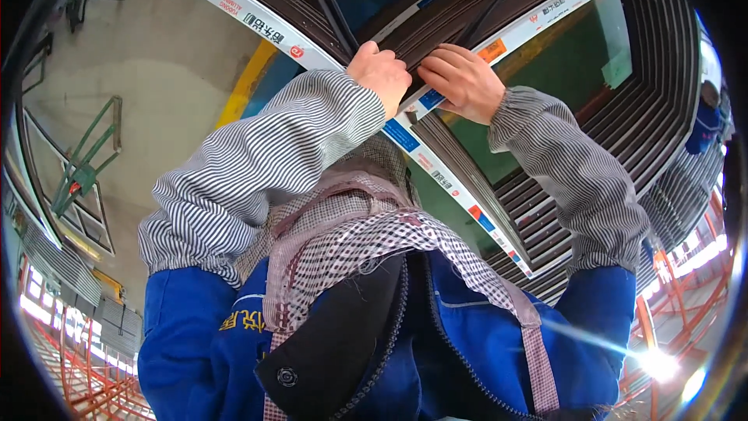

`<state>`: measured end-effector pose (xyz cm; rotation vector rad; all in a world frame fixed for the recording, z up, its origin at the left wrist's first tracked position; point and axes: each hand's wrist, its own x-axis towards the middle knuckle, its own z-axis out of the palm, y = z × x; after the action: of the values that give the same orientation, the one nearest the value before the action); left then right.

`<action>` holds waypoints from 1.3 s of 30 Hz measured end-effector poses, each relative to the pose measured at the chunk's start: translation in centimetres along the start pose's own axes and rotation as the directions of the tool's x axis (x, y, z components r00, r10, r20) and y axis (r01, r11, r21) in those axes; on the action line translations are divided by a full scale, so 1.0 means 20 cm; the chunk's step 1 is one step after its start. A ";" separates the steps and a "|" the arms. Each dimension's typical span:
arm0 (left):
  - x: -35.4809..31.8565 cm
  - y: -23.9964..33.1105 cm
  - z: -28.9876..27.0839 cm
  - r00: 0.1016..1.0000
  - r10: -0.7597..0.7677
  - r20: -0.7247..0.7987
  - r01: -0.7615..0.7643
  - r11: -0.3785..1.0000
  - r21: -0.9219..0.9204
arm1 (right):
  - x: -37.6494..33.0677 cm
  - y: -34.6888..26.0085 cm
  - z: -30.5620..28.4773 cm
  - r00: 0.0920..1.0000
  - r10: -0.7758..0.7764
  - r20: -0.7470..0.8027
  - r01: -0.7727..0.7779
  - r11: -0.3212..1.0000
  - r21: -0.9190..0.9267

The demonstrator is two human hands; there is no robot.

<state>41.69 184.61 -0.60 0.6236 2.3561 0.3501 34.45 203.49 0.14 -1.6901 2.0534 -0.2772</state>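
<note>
In front of me lies a dark aluminium window frame (261, 25), its bars covered with white printed protective film. My left hand (379, 74) is closed in a fist at the frame's near corner. A black rubber sealing strip (323, 1) runs from the far side down to it. Just to the right, my right hand (465, 82) has its fingers bent and pressed together at the same corner. A strip section (506, 0) curves away behind it towards the far right. The fingers hide where the strip meets the frame.
Under and right of the frame are stacked dark profiles (662, 70) and another film-covered bar (460, 187). A green metal stand (86, 156) is on the grey floor at the left, beside a yellow floor line (248, 86). Another person (705, 121) shows at the far right.
</note>
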 end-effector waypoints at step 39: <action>-0.13 0.36 0.20 0.736 -0.420 -0.532 0.227 0.892 -0.391 | 0.06 0.10 -0.04 0.973 -0.228 0.044 0.219 0.963 0.160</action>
<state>48.55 189.67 0.65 -0.0965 2.8642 0.8305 32.07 202.63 -0.34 -1.8104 1.7489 -0.4393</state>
